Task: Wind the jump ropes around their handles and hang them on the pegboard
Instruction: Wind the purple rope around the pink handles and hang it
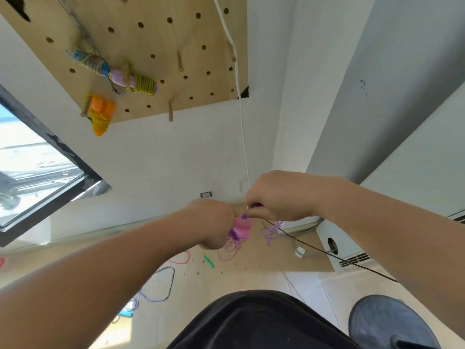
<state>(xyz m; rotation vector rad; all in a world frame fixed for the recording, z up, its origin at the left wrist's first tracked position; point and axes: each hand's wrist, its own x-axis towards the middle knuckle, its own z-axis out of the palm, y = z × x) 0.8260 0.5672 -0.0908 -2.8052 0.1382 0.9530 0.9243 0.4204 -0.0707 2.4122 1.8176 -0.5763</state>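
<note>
Pink handles [243, 226] of a jump rope are held together in the left hand [214, 222], fingers curled round them, in front of the body and low in the view. The right hand [279, 197] is just beside it, thumb and fingers pinching the purple rope [271, 232] right at the handle tops. Some purple turns lie against the handles, and loose tangled loops hang below both hands. The wooden pegboard [151, 34] is up on the white wall, well apart from the hands. Three wound ropes hang there: a blue-handled bundle [93, 62] with tan rope, a lilac-handled bundle [141, 83] with olive rope touching it, and an orange bundle [100, 114] with yellow rope at the bottom left edge. A bare peg [170, 111] sticks out near the lower edge, and another peg [180, 62] is higher up. A white cable [241, 109] runs down the wall past the board's right side. On the floor are a green handle [208, 261], a red rope [180, 258] and a purple-white rope [163, 285]. A blue handle [125, 314] lies by the left forearm. The window [37, 172] is at left and a grey shoe [387, 323] at bottom right.
</note>
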